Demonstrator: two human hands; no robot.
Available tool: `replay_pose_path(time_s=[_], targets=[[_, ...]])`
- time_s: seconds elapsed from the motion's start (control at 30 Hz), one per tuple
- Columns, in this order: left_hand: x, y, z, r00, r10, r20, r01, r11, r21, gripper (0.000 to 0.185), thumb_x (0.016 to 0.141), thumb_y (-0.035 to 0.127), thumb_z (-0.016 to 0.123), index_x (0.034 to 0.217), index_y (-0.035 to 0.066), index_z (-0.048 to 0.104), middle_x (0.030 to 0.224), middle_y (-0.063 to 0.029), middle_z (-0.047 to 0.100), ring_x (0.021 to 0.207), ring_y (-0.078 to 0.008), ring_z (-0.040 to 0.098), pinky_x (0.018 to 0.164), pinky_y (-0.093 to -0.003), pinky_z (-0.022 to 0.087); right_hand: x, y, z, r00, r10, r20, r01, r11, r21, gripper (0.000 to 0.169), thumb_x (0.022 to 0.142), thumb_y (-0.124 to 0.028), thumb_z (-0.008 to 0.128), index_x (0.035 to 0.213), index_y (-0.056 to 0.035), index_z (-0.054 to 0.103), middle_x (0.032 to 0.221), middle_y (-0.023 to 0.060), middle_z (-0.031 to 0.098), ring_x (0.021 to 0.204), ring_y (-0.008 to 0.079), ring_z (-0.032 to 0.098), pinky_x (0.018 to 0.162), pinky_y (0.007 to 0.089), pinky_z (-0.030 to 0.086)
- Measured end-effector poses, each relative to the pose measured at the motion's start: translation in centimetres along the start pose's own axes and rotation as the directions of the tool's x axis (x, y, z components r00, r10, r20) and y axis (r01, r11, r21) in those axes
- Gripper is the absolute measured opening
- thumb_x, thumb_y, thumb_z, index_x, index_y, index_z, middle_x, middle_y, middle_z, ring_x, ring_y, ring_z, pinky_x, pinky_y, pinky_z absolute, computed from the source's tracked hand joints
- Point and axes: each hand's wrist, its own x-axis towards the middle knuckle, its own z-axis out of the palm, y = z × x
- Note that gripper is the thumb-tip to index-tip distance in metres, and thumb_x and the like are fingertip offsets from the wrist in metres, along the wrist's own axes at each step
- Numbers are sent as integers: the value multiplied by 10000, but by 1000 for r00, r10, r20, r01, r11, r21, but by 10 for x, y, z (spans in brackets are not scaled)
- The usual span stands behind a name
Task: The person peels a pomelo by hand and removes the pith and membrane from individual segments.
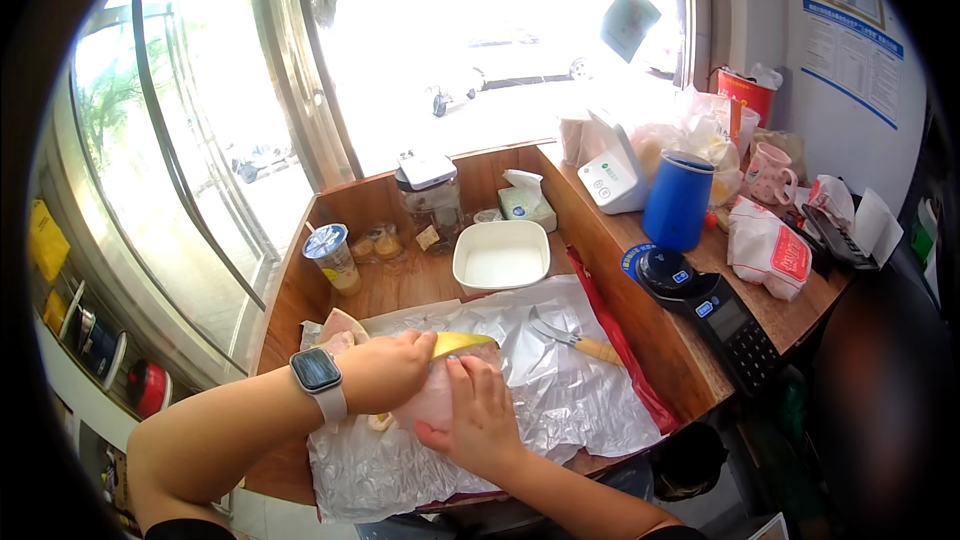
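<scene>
A partly peeled pomelo (429, 400) with pale pink pith is between my two hands, above a crinkled plastic sheet (555, 397). A strip of yellow rind (469, 343) still shows along its top. My left hand (394, 369), with a watch on the wrist, grips the fruit at the rind's left end. Spread over the near right side, the fingers of my right hand (484, 412) hold it steady, fingertips by the rind's edge. Peel pieces (343, 328) lie behind my left wrist. To the right rests a curved knife (577, 341) with a wooden handle, untouched.
Beyond the sheet stand a white bowl (501, 255), a lidded drink cup (334, 259), a jar (431, 206) and a tissue box (529, 204). A raised counter (679, 345) on the right bears a payment terminal (720, 322), a blue canister (679, 199) and bags.
</scene>
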Motion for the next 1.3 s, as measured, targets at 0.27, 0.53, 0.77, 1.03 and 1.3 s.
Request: replay_pose_path(time_s=[0.27, 0.53, 0.77, 1.03, 1.3], targets=[[7, -13, 11, 980, -135, 148, 135, 991, 9, 467, 824, 36, 582, 1254, -81, 441, 1099, -223, 600, 993, -351, 644, 794, -387, 549, 7, -2, 2, 1000, 16, 23, -16, 1000, 5, 818, 669, -392, 792, 1288, 17, 446, 1249, 198, 442, 1158, 385, 443, 1010, 477, 378], [7, -28, 23, 982, -187, 21, 188, 969, -162, 394, 841, 66, 576, 1217, -40, 522, 1031, -206, 656, 929, -345, 660, 802, -392, 532, 12, 1, 10, 1000, 0, 27, 0, 1000, 1, 810, 656, -384, 798, 1268, 21, 456, 1243, 202, 442, 1157, 392, 443, 1024, 495, 367], [-24, 4, 29, 918, -296, -264, 178, 903, -392, 392, 963, 156, 481, 1309, -27, 452, 1241, -285, 551, 1127, -408, 563, 971, -447, 450, 8, 1, 6, 1000, -4, 14, 5, 1000, -11, 812, 647, -353, 821, 1263, 19, 444, 1256, 208, 435, 1186, 404, 434, 1042, 494, 365], [-56, 8, 76, 881, -370, -294, 99, 754, -650, 650, 949, 268, 555, 1435, -74, 293, 1423, -329, 366, 1347, -431, 366, 1129, -427, 298, -4, 5, -15, 992, -11, 129, 10, 1000, 8, 759, 685, -335, 820, 1243, 15, 442, 1256, 217, 444, 1179, 401, 444, 1006, 462, 396], [-52, 7, 74, 888, -352, -297, 66, 735, -674, 713, 929, 312, 592, 1437, -84, 285, 1410, -297, 398, 1326, -392, 402, 1125, -412, 305, 53, 51, -23, 951, -127, 283, 79, 982, 174, 752, 811, -395, 736, 1391, -27, 429, 1348, 232, 484, 1270, 371, 470, 1054, 408, 397]])
